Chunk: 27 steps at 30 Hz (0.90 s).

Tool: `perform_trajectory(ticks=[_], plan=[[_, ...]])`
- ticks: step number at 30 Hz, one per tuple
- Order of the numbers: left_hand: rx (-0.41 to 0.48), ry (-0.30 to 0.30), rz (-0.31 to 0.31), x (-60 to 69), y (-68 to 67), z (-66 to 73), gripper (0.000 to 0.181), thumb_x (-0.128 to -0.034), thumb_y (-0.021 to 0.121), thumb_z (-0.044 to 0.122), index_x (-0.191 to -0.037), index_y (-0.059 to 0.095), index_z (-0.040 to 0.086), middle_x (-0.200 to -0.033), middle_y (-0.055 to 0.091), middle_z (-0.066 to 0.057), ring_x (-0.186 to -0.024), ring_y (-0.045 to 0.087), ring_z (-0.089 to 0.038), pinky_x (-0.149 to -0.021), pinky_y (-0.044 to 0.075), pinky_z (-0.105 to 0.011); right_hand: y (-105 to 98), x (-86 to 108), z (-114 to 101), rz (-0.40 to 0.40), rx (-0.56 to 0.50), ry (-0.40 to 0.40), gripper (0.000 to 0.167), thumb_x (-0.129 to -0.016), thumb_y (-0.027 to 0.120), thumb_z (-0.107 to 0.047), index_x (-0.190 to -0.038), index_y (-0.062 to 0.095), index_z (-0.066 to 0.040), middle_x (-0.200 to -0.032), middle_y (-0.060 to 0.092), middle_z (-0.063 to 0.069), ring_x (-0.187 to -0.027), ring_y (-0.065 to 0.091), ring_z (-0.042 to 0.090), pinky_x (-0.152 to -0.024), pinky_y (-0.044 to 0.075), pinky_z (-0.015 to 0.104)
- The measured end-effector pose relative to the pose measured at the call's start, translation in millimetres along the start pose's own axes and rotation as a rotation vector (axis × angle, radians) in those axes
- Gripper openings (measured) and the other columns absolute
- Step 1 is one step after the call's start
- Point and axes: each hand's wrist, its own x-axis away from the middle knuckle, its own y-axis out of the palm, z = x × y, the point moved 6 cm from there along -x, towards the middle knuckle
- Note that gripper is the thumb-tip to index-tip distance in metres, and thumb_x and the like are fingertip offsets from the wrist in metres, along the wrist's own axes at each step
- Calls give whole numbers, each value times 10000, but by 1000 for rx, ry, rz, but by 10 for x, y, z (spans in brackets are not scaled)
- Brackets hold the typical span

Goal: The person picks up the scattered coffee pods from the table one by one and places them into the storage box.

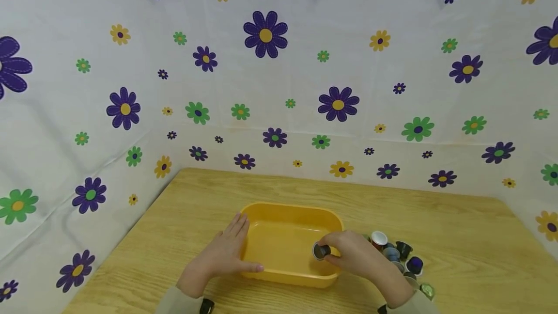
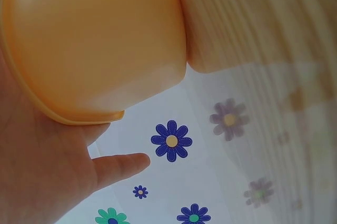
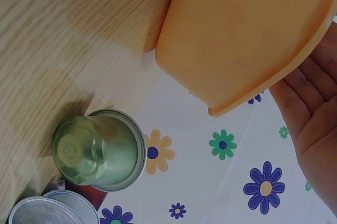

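A yellow plastic tub [image 1: 283,251] stands on the table, its inside facing up. My left hand [image 1: 226,248] rests on the tub's left edge, fingers straight and thumb along the near rim. My right hand [image 1: 355,253] reaches over the right rim and pinches a dark coffee capsule [image 1: 320,251] between thumb and fingers, above the tub's floor. In the right wrist view, the right hand [image 3: 316,108] is partly behind the tub wall [image 3: 237,34], which hides its fingertips. The left wrist view shows the left hand [image 2: 52,155] against the tub's outer side [image 2: 105,39].
Right of the tub lies a cluster of coffee capsules in several colours, among them a purple-topped one [image 1: 414,265] and a green one [image 3: 100,150]. The wooden table [image 1: 471,246] meets a flower-printed white cloth [image 1: 301,71] behind and at the sides.
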Motion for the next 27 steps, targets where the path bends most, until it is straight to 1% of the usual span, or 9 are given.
perform_trajectory(ticks=[7,15,21,27], plan=[[-2,11,-3,10,-18,33,1081,-695,534,681,-1382,157,-63,-1451,61,-185,-1322,19,-301,-936,232,-589,5,13,-2,3,-4,-1,218,-751,695,-84,-965,659,-62,-914,650,10,-805,603,94,-650,477,196],[-3,14,2,8,-20,43,1043,-714,571,627,-1376,172,-73,-1444,74,-203,-1320,20,-312,-933,228,-596,-19,31,-21,-10,3,11,219,-774,674,-95,-981,646,-29,-936,647,69,-812,612,177,-657,486,240],[-4,16,5,1,-27,60,1041,-717,563,632,-1377,171,-70,-1444,75,-203,-1319,26,-315,-940,224,-588,-58,81,-25,-8,17,35,211,-767,680,-98,-968,649,-39,-919,650,54,-796,614,170,-644,485,233],[8,12,0,1,-22,41,1052,-709,561,643,-1375,174,-74,-1445,71,-203,-1319,22,-314,-942,220,-588,-124,169,-44,4,29,56,210,-772,679,-129,-964,647,-53,-919,649,37,-766,600,140,-652,483,246]])
